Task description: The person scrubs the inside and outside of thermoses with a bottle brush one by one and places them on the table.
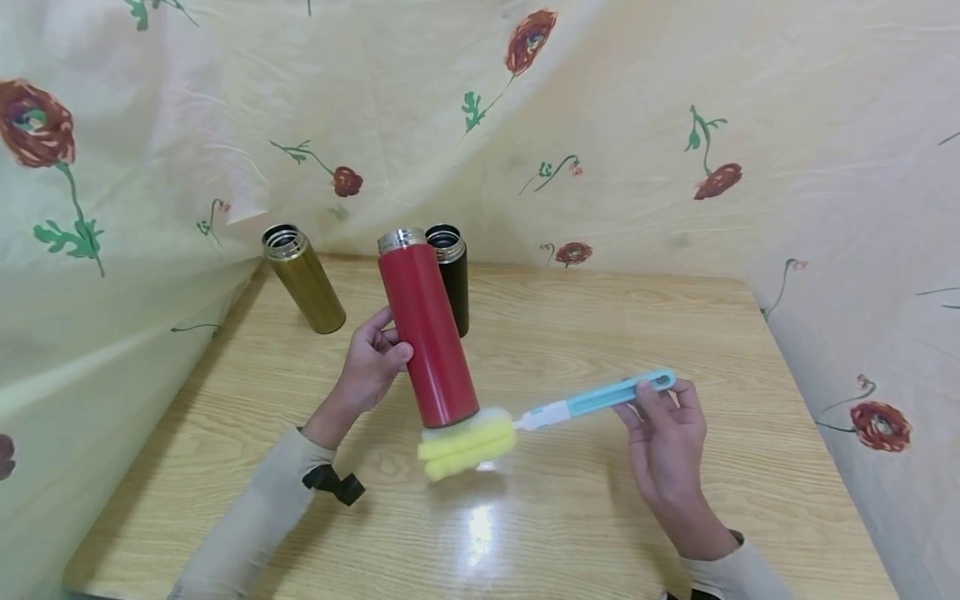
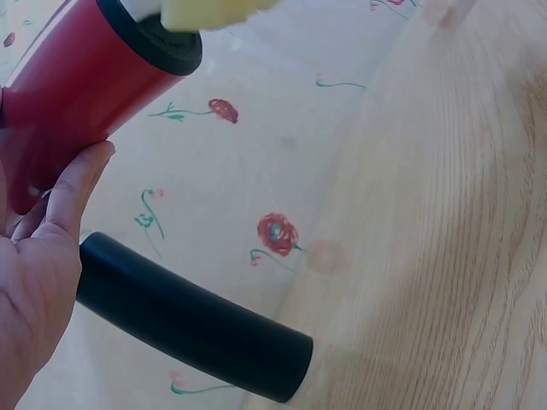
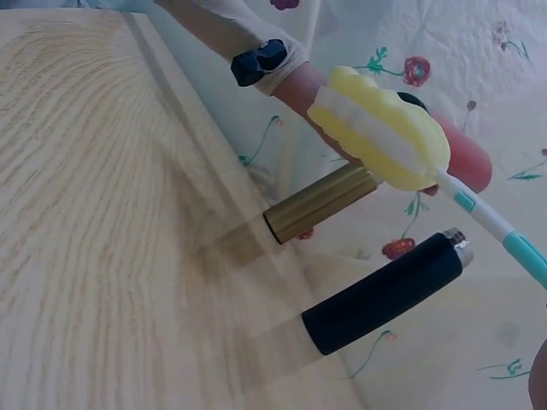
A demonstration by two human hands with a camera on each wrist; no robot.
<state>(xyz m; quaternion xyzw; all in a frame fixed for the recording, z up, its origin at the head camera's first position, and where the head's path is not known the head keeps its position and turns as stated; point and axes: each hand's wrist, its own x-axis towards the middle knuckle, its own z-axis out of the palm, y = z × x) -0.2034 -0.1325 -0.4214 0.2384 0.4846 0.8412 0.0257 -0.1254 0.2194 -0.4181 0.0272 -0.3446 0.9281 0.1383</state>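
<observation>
Scrubbing stage: sponge brush point(image 1: 480, 437) pressed against the base of the red flask point(image 1: 429, 327), which is held lifted above the table point(image 1: 600, 517).
Left hand point(image 1: 372, 364): fingers curled round the flask body.
Right hand point(image 1: 667, 433): fingertips pinching the blue handle.
Remaining, by judgement: gold flask point(image 1: 303, 288) and black flask point(image 1: 452, 275) stand untouched behind.

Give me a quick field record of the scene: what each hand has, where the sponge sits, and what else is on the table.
left hand: grips the red flask, lifted and tilted
right hand: holds the blue handle of the bottle brush
sponge head: yellow, against the red flask's base
gold flask: standing on the table, open
black flask: standing behind the red flask, open
</observation>
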